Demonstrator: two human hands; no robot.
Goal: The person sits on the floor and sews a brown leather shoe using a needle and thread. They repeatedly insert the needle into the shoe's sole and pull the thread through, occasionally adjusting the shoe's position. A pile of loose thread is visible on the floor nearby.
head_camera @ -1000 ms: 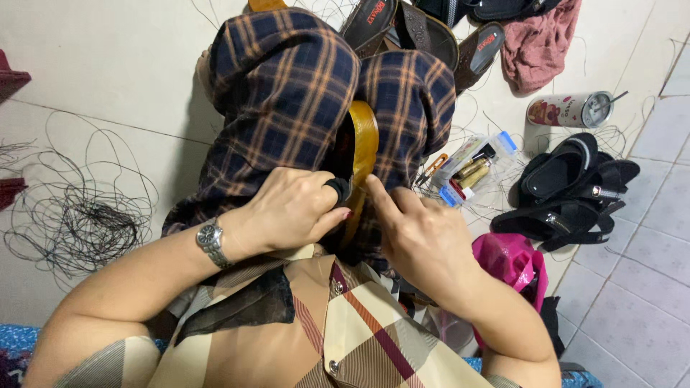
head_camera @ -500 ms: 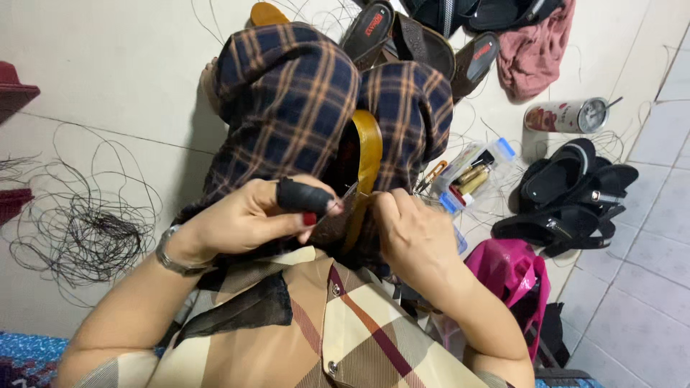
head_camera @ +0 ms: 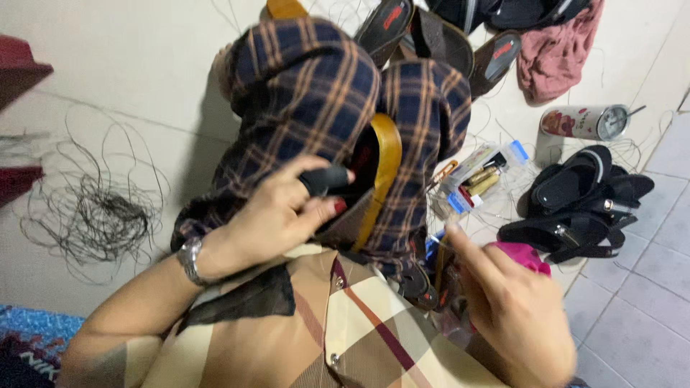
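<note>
Two plaid-trousered knees (head_camera: 316, 93) fill the middle of the head view, drawn up above a white tiled floor (head_camera: 108, 65). Below them lies a beige checked shirt front (head_camera: 345, 338). Wedged between the knees is a sandal (head_camera: 374, 179) with a tan curved edge and a dark inner side, standing on edge and tilted; this is the thing being worked on.

The left hand (head_camera: 277, 215), a metal wristwatch (head_camera: 189, 260) on its wrist, lies against the sandal's dark side. Its grip is clenched around a small black-handled tool (head_camera: 327, 179), pinched between thumb and fingers with the tool's end at the sandal. The right hand (head_camera: 510, 305) is off the sandal, low and to the right, forefinger raised, just beside a pink cloth (head_camera: 528, 257). It is blurred, and I cannot tell whether it grasps anything.

To the right on the floor sits a pile of black sandals (head_camera: 582, 201). Near it lies a metal tumbler (head_camera: 586, 122) on its side, and above that a crumpled pink rag (head_camera: 557, 50). More sandals (head_camera: 431, 32) lie beyond the knees. At far left, a tangle of dark thread (head_camera: 93, 215) spreads over the floor. Between knees and black sandals rests a small clear box (head_camera: 478, 183) of little items.
</note>
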